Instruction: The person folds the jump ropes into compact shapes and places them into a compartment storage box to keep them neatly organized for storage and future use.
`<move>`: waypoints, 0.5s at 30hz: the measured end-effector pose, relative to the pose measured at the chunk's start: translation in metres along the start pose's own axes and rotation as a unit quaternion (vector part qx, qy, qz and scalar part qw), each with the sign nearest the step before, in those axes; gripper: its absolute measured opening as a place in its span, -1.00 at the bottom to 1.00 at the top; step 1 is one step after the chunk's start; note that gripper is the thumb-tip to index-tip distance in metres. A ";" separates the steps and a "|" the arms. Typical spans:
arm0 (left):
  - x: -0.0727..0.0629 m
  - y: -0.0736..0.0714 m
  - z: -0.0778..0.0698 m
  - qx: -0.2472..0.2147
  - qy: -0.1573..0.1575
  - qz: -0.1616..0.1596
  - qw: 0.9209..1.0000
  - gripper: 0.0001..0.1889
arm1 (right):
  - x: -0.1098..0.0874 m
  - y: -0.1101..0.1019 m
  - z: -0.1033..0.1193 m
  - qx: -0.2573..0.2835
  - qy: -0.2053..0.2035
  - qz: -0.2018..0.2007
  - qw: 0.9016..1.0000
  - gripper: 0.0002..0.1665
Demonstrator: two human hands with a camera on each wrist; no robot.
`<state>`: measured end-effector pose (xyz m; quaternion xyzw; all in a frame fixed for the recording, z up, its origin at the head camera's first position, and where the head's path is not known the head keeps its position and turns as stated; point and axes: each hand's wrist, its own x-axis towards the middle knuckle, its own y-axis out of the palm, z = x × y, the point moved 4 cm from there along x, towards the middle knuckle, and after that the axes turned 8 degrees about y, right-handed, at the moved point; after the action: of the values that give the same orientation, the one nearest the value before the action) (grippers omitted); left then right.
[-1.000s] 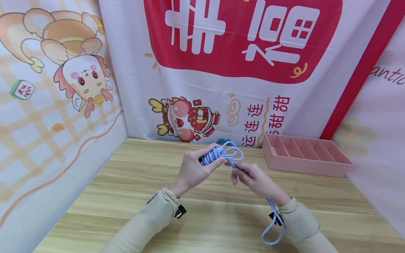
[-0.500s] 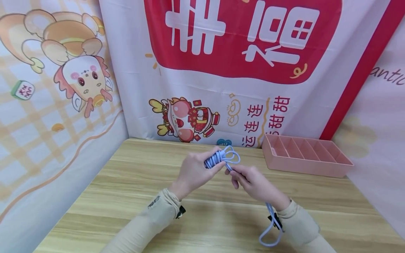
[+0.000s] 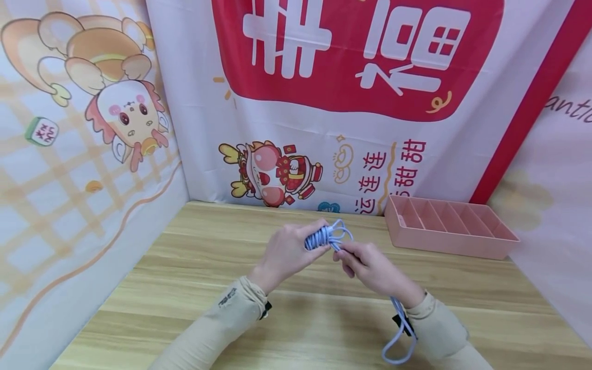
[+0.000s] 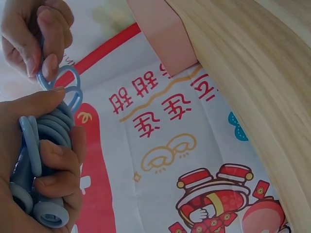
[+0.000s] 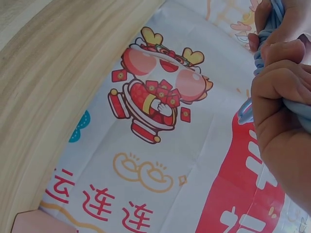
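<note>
A light blue jump rope [image 3: 317, 238] is wound in tight coils around its own handles, above the middle of the table. My left hand [image 3: 288, 256] grips the wound bundle, thumb and fingers around it. Two handle ends [image 4: 51, 214] stick out below that hand in the left wrist view. Small loops of cord stand out from the bundle's far end. Just beside them, my right hand [image 3: 370, 267] pinches the cord between thumb and fingers. From under the right wrist a doubled length of cord hangs in a loop. In the right wrist view, the right hand partly hides the bundle.
A pink divided box [image 3: 455, 226] stands at the back right of the wooden table [image 3: 222, 236]. Printed cloth hangs [image 3: 199, 128] close behind the table's back edge and along both sides.
Both hands stay close together; the left has moved slightly right and down with the bundle. The cord loops at its end have become smaller. My right hand keeps pinching the cord.
</note>
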<state>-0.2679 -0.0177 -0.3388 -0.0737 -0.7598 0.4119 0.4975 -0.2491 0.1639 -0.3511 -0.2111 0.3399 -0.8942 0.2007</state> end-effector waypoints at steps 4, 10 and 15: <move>-0.001 0.003 -0.001 0.014 0.009 -0.005 1.000 -0.50 | -0.001 0.001 0.002 0.009 0.004 0.000 1.000 -0.78; -0.003 0.004 -0.002 0.035 0.028 -0.021 0.999 -0.46 | -0.002 0.003 0.004 0.020 -0.010 -0.010 1.000 -0.79; -0.003 0.004 0.001 0.037 0.036 -0.039 0.998 -0.46 | -0.001 0.005 0.005 0.025 -0.018 -0.016 0.999 -0.79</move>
<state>-0.2681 -0.0170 -0.3443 -0.0405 -0.7281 0.4172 0.5424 -0.2448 0.1578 -0.3516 -0.2270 0.3101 -0.9017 0.1979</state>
